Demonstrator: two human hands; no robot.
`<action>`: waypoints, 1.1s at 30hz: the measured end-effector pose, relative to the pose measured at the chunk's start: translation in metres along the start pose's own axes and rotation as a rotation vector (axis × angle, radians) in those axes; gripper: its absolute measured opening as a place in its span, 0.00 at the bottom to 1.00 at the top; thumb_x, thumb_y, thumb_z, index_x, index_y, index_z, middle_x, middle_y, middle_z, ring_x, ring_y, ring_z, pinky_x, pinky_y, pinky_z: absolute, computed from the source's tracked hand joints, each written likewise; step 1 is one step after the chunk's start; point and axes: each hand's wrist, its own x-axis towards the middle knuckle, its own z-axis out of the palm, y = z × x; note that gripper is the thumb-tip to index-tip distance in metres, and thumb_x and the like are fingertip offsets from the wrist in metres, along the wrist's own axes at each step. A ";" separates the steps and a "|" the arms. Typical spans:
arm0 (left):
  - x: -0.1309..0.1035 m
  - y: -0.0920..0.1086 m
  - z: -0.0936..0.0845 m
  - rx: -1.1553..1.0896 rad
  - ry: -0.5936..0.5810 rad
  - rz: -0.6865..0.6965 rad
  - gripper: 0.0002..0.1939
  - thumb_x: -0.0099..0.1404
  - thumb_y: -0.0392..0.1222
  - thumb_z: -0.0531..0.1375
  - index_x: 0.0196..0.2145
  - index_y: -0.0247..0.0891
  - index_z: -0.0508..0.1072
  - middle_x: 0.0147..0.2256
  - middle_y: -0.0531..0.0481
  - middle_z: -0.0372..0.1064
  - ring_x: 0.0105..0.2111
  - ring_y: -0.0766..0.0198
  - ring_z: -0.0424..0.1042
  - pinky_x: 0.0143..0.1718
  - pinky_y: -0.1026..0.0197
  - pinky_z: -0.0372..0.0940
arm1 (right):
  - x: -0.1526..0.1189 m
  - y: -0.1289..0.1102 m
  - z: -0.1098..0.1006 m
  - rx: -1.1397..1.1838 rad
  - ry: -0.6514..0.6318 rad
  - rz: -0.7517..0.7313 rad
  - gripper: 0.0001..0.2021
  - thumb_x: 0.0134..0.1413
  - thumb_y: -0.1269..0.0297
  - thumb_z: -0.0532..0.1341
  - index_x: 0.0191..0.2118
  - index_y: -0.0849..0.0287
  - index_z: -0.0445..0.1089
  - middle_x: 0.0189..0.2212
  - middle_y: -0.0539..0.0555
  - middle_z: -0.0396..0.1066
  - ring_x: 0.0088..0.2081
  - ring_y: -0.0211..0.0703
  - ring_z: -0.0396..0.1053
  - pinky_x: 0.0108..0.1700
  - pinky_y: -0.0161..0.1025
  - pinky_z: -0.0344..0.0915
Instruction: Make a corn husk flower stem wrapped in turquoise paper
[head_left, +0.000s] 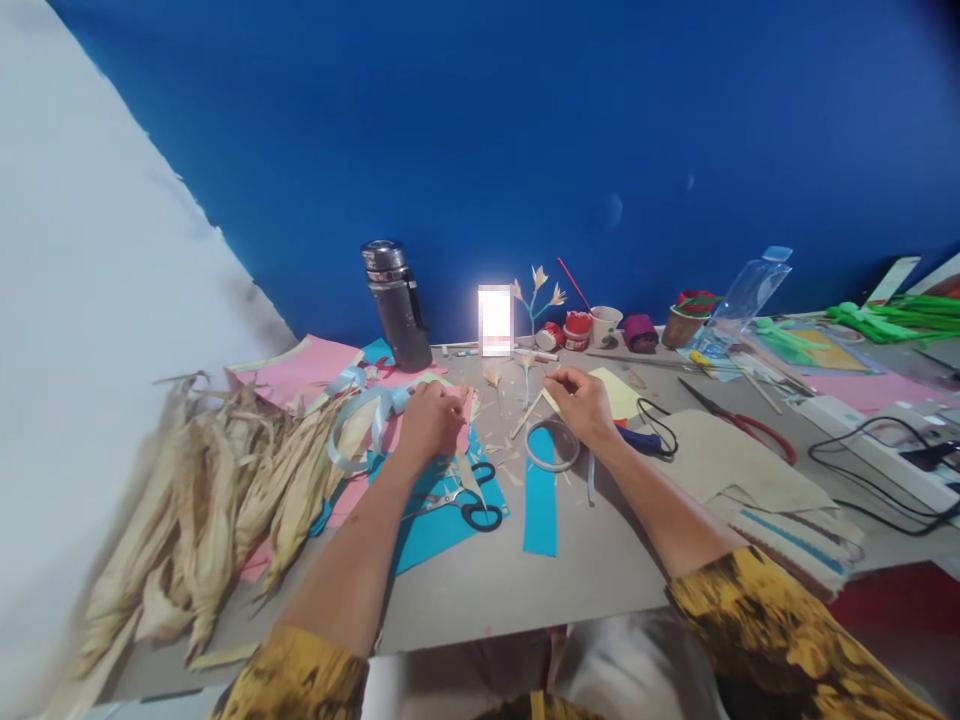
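Observation:
My left hand (431, 425) is closed, fingers curled over pink paper (466, 402); what it holds, if anything, is hidden. Below it, a pale husk strip (470, 474) lies across black-handled scissors (454, 500) on a blue sheet (420, 540). My right hand (583, 402) makes a pinch above the table, and anything between its fingertips is too small to name. Between the hands are a small husk flower with a blue stem (526, 378) and another husk flower (493, 379). A tape roll (552, 446) rests on a blue strip (540, 520) near my right wrist.
Dried corn husks (202, 500) and a light-blue ribbon (349, 450) lie left. Behind stand a dark flask (397, 310), a branched husk flower (533, 300) and a paper cup (606, 326). Pliers (750, 425), a plastic bottle (750, 295) and a power strip (877, 450) are right.

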 end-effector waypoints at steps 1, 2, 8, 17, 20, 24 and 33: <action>0.000 0.000 -0.002 -0.027 0.056 -0.016 0.08 0.60 0.37 0.59 0.28 0.40 0.78 0.32 0.42 0.66 0.38 0.51 0.65 0.44 0.52 0.61 | 0.000 0.000 0.000 0.001 0.000 -0.001 0.12 0.50 0.56 0.60 0.29 0.59 0.75 0.22 0.50 0.71 0.25 0.41 0.64 0.32 0.37 0.60; 0.000 -0.001 -0.004 -0.063 0.128 -0.040 0.09 0.62 0.37 0.57 0.30 0.40 0.78 0.33 0.43 0.66 0.39 0.52 0.65 0.45 0.52 0.62 | -0.001 -0.001 0.000 0.001 0.000 -0.001 0.12 0.50 0.56 0.60 0.29 0.59 0.75 0.22 0.50 0.71 0.25 0.41 0.64 0.31 0.37 0.60; 0.003 -0.007 -0.014 -0.231 0.475 -0.107 0.14 0.66 0.34 0.51 0.39 0.38 0.77 0.38 0.44 0.68 0.43 0.57 0.68 0.50 0.56 0.62 | -0.001 -0.003 0.000 0.010 -0.008 -0.009 0.11 0.49 0.56 0.60 0.29 0.59 0.74 0.22 0.51 0.72 0.26 0.42 0.64 0.31 0.37 0.61; 0.000 -0.016 -0.014 -0.107 0.433 -0.359 0.15 0.65 0.36 0.51 0.42 0.35 0.76 0.41 0.39 0.72 0.45 0.50 0.69 0.49 0.53 0.60 | -0.001 0.000 0.000 0.007 -0.014 -0.039 0.11 0.51 0.57 0.60 0.29 0.59 0.75 0.24 0.52 0.73 0.26 0.41 0.64 0.32 0.37 0.61; 0.001 -0.011 -0.019 -0.151 0.336 -0.425 0.15 0.67 0.43 0.51 0.39 0.38 0.77 0.34 0.43 0.74 0.37 0.53 0.71 0.42 0.55 0.61 | -0.001 -0.001 0.000 0.013 -0.019 -0.040 0.11 0.51 0.58 0.60 0.30 0.60 0.75 0.25 0.52 0.73 0.26 0.41 0.65 0.32 0.37 0.61; 0.003 -0.001 -0.022 -0.225 -0.021 -0.116 0.11 0.62 0.41 0.55 0.30 0.39 0.77 0.31 0.46 0.74 0.35 0.56 0.70 0.41 0.57 0.61 | -0.001 -0.002 -0.001 0.004 -0.023 -0.039 0.12 0.51 0.57 0.60 0.30 0.60 0.75 0.24 0.51 0.73 0.25 0.40 0.64 0.31 0.36 0.61; 0.001 0.016 -0.024 0.024 -0.302 0.088 0.08 0.58 0.35 0.59 0.30 0.39 0.79 0.34 0.43 0.69 0.44 0.50 0.64 0.47 0.50 0.58 | 0.000 -0.001 -0.001 -0.007 -0.033 -0.033 0.12 0.51 0.57 0.60 0.29 0.60 0.75 0.21 0.50 0.70 0.24 0.39 0.62 0.30 0.36 0.59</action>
